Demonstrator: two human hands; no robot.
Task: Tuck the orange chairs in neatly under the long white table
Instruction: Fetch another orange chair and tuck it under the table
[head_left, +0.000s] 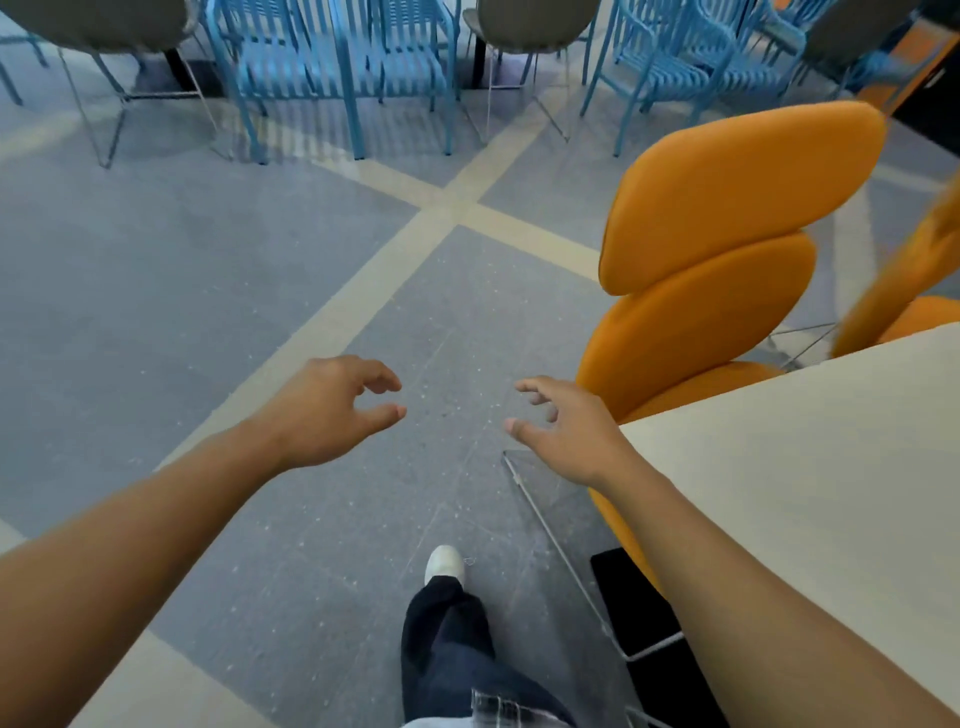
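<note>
orange chair (727, 208) stands ahead and to the right, seat part-way under the long white table (831, 493), its padded back rising clear above the table's edge. another one, the far orange chair (914, 270), shows blurred at the right border. the 2 hands hover over the grey floor (208, 286), both empty, fingers loosely curled, thumbs apart from fingers, gripping nothing. the right hand (566, 431) is the nearer 1, just beside the chair's lower cushion; the left hand (332, 410) hangs well apart from it. the back's wide axis seems to run along the table's edge, so the push likely goes square across it, rightward toward the table, right hand landing 1st.
</note>
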